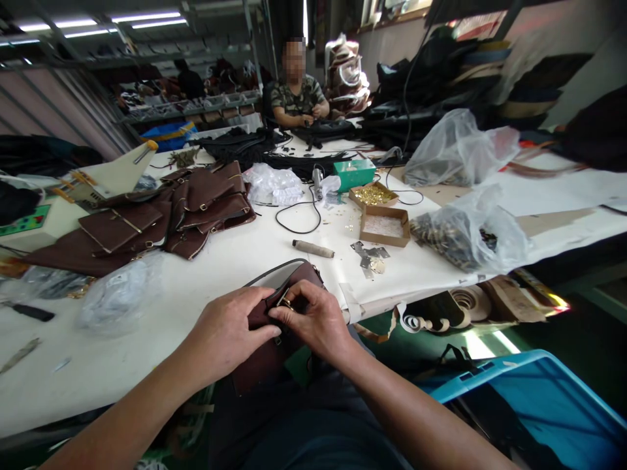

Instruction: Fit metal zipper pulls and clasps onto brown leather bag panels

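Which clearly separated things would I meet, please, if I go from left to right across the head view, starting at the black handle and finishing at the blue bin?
Black handle → clear plastic bag → left hand → right hand → nearer cardboard box → blue bin.

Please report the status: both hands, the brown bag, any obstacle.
Left hand holding brown bag; right hand pinching small metal piece at it. Wrapped stick lies beyond, apart from hands. No obstacle seen.
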A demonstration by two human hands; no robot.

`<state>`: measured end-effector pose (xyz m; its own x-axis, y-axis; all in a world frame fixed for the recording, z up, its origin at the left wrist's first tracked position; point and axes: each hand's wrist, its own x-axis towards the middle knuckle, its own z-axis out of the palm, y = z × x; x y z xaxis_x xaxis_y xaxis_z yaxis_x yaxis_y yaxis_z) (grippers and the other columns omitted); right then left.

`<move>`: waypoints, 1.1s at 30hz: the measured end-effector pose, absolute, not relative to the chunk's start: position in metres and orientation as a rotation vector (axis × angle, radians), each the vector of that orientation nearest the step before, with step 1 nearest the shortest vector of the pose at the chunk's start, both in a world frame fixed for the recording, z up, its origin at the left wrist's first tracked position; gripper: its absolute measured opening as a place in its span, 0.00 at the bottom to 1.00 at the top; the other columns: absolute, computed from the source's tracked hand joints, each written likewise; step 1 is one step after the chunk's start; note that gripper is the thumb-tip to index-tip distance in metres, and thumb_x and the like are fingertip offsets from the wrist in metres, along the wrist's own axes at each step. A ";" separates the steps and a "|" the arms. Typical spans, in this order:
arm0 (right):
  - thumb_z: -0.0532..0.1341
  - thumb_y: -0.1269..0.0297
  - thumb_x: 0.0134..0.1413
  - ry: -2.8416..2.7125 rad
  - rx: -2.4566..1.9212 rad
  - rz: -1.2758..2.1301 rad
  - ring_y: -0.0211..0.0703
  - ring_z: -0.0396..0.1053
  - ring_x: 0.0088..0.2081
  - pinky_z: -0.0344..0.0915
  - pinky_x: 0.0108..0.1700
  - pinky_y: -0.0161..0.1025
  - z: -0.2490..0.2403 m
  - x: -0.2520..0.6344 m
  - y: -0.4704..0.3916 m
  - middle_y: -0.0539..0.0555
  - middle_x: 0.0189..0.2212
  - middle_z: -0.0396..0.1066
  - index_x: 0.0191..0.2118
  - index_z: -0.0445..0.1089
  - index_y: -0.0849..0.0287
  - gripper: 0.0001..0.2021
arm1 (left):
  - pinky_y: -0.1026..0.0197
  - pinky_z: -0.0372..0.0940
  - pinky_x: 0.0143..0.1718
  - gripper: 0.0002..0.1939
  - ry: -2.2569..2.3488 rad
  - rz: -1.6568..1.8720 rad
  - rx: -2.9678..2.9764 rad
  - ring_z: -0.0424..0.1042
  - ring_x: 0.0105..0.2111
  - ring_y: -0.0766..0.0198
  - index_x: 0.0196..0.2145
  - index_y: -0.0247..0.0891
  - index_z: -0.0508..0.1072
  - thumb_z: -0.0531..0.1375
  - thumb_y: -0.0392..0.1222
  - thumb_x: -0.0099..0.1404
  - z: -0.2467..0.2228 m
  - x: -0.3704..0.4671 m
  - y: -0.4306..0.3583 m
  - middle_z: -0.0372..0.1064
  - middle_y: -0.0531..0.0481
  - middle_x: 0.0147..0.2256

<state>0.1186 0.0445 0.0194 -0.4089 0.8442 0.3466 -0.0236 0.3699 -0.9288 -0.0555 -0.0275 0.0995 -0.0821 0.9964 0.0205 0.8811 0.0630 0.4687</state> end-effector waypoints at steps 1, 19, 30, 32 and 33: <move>0.76 0.53 0.56 -1.738 -0.723 1.186 0.40 0.72 0.32 0.67 0.35 0.36 0.021 0.121 0.044 0.48 0.30 0.76 0.32 0.73 0.56 0.15 | 0.53 0.73 0.52 0.23 2.083 0.511 1.943 0.82 0.48 0.47 0.53 0.44 0.82 0.70 0.47 0.60 0.096 -0.056 -0.028 0.84 0.49 0.49; 0.62 0.66 0.73 -2.371 -0.193 0.264 0.45 0.73 0.37 0.56 0.41 0.46 0.087 0.134 0.071 0.51 0.33 0.78 0.47 0.77 0.56 0.06 | 0.58 0.72 0.41 0.07 1.920 0.794 2.584 0.82 0.36 0.58 0.43 0.44 0.80 0.71 0.39 0.67 0.109 -0.072 -0.045 0.84 0.54 0.37; 0.59 0.68 0.74 -2.344 -0.087 0.228 0.45 0.71 0.34 0.56 0.41 0.46 0.080 0.118 0.069 0.52 0.33 0.77 0.42 0.76 0.55 0.08 | 0.60 0.70 0.40 0.04 1.945 0.787 2.471 0.81 0.35 0.60 0.39 0.40 0.82 0.65 0.39 0.72 0.103 -0.079 -0.053 0.84 0.52 0.35; 0.59 0.68 0.74 -2.341 -0.094 0.231 0.45 0.72 0.35 0.56 0.41 0.46 0.078 0.118 0.070 0.52 0.33 0.77 0.43 0.77 0.55 0.09 | 0.60 0.70 0.40 0.05 1.949 0.758 2.432 0.82 0.36 0.59 0.39 0.40 0.83 0.66 0.41 0.71 0.104 -0.081 -0.052 0.84 0.52 0.35; 0.59 0.68 0.74 -2.341 -0.102 0.248 0.45 0.72 0.35 0.57 0.41 0.46 0.077 0.118 0.071 0.52 0.33 0.77 0.43 0.77 0.55 0.09 | 0.60 0.70 0.40 0.04 1.956 0.751 2.385 0.82 0.36 0.59 0.39 0.41 0.84 0.67 0.41 0.70 0.105 -0.081 -0.052 0.84 0.52 0.36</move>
